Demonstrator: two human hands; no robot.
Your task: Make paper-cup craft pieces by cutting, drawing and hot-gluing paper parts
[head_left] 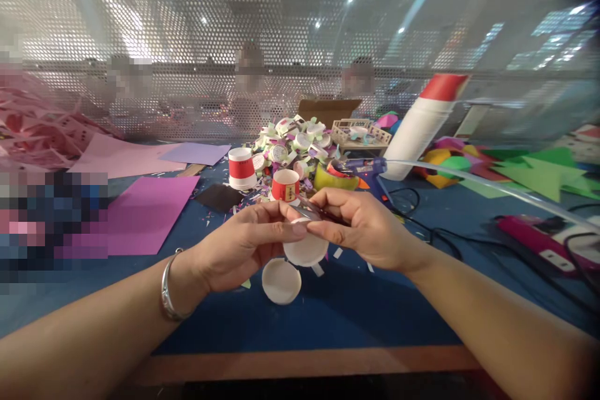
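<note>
Metal blades (304, 212), slim and grey like those of small scissors, lie aslant between the two hands, their long axis running from the right fingers leftward and slightly away from the wearer. The right hand (363, 228) is the nearer to them and pinches their dark end; its index finger and thumb are drawn close together. Just below the blades, a white, shallow, round paper piece (307, 251) hangs on the wearer's side of both thumbs, and the left hand (248, 234) grips its upper rim, thumb in front. How the hidden left fingers sit cannot be told. A separate white paper disc (281, 282) rests on the blue tabletop (375, 312), below the left fingertips. Beyond the hands stand two red-and-white paper cups (242, 170) before a heap of pale cut-paper pieces (297, 144); a blue glue gun (368, 169) lies to the right, and a perforated metal screen (187, 12) closes off the back.
</note>
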